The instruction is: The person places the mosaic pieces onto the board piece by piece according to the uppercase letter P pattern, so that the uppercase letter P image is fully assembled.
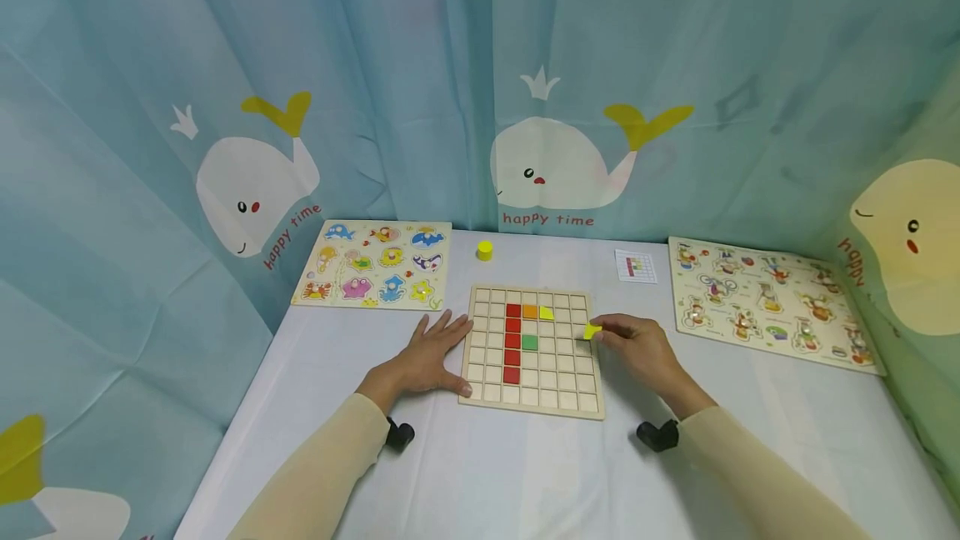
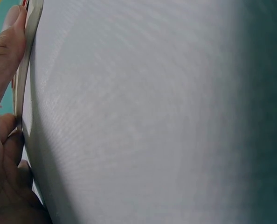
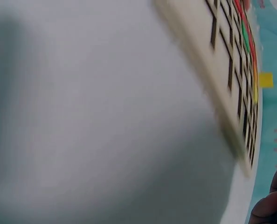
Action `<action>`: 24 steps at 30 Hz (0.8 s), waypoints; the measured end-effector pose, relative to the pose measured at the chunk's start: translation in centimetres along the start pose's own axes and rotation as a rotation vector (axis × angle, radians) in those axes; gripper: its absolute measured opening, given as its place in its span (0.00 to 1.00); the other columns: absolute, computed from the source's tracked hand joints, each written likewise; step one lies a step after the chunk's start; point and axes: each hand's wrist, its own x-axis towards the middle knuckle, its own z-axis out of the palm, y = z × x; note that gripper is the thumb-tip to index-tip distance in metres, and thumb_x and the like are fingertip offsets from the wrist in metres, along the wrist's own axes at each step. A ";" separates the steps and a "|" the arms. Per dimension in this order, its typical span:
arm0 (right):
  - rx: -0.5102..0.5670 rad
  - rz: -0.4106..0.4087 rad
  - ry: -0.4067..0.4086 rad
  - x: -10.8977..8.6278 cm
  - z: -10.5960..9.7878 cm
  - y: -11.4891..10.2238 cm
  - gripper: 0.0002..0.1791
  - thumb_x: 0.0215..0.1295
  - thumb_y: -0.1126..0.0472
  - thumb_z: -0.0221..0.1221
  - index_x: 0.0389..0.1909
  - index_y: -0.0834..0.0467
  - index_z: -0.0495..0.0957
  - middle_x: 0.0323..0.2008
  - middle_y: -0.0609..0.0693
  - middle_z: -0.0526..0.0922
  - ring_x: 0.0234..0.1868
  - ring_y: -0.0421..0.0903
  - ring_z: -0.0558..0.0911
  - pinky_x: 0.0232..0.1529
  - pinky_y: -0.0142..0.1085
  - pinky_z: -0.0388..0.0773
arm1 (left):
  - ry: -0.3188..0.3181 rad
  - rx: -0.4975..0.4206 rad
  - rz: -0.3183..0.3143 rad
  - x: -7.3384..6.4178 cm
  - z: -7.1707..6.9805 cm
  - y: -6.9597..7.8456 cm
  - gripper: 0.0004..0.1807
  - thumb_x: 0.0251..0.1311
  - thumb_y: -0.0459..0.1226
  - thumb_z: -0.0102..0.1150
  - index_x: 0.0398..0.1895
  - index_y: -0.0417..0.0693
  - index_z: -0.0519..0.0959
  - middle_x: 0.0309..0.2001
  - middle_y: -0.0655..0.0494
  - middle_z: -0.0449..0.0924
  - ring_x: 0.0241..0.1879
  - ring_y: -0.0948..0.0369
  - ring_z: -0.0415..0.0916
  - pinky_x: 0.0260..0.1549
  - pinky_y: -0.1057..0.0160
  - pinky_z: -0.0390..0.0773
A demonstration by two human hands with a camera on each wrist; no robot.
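A square wooden grid board (image 1: 587, 401) lies on the white-covered table. A column of several red tiles (image 1: 512, 341) sits in its cells, with an orange tile (image 1: 530, 312) and a yellow tile (image 1: 546, 313) beside the top one and a green tile (image 1: 529, 343) lower down. My left hand (image 1: 426, 363) rests at the board's left side, fingers spread, thumb and fingertips at its edge (image 2: 23, 79). Between thumb and fingers, my right hand (image 1: 641, 348) pinches another yellow tile (image 1: 592, 331) over the board's right edge. Only part of the right hand (image 3: 276, 196) shows in its wrist view.
Behind the board stands a yellow cylinder (image 1: 485, 251). A small card (image 1: 635, 267) with a coloured grid pattern lies at the back right. Picture peg puzzles flank the board: sea animals (image 1: 375, 265) at left, figures (image 1: 772, 302) at right. A whale-print curtain (image 1: 420, 90) hangs behind.
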 end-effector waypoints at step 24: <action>0.028 0.001 -0.149 1.9 5.0 -2.6 0.09 0.73 0.65 0.65 0.50 0.60 0.89 0.50 0.57 0.89 0.45 0.49 0.81 0.45 0.36 0.82 | -0.003 0.015 -0.002 -0.1 -0.1 0.1 0.66 0.48 0.62 0.80 0.87 0.58 0.52 0.87 0.62 0.45 0.87 0.57 0.30 0.84 0.48 0.24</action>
